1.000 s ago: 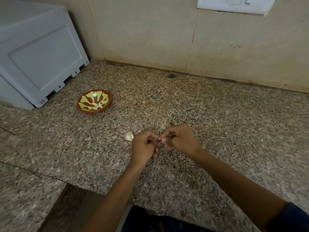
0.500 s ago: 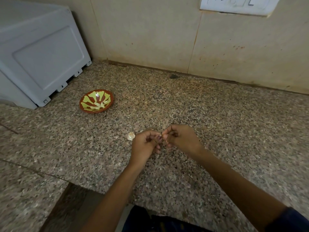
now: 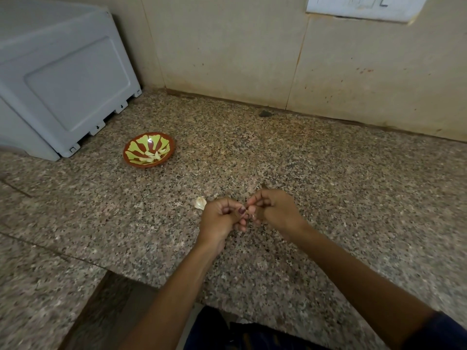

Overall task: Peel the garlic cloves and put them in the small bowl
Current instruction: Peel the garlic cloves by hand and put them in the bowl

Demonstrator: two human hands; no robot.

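Observation:
My left hand [image 3: 222,219] and my right hand [image 3: 274,209] meet fingertip to fingertip over the middle of the granite counter [image 3: 328,198]. Both pinch a small garlic clove [image 3: 250,213], which the fingers almost wholly hide. Just left of my left hand an unpeeled garlic clove [image 3: 200,203] lies on the counter. The small bowl [image 3: 131,159], red-brown with a green leaf pattern, stands further back on the left and holds several pale peeled cloves.
A grey plastic appliance [image 3: 63,79] fills the back left corner, close behind the bowl. A beige tiled wall [image 3: 252,51] runs along the back with a switch plate [image 3: 358,6] at the top. The counter's front edge steps back at the lower left.
The hands stay together in almost the same spot, fingers shifting slightly on the clove. The camera has drifted a little, so the bowl and wall sit slightly differently in view.

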